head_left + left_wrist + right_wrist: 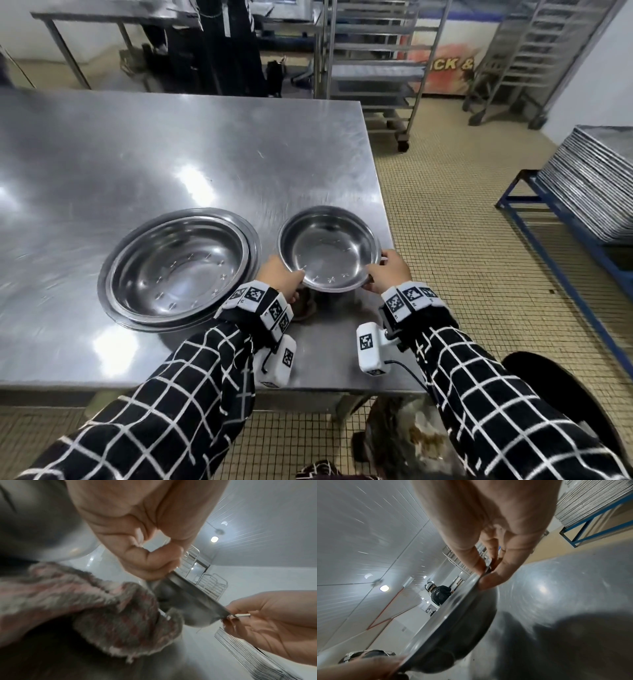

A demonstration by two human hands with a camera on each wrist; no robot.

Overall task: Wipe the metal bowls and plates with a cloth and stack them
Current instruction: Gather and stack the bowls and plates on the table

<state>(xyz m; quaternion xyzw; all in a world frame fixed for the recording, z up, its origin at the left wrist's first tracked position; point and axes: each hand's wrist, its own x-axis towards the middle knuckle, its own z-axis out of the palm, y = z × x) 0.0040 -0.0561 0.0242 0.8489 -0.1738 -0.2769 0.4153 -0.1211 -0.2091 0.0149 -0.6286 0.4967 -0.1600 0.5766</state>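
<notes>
A small metal bowl is held just above the steel table, near its right edge. My left hand pinches its near-left rim, thumb on top. My right hand pinches the right rim. Under the bowl lies a fuzzy pink-grey cloth, mostly hidden in the head view, with only a dark fold of the cloth showing. To the left a large metal bowl sits inside a wide metal plate on the table. The small bowl's underside shows in the left wrist view.
The table's right edge drops to a tiled floor. A stack of metal trays rests on a blue frame at the right. Wheeled racks and a person in dark clothes stand beyond the table.
</notes>
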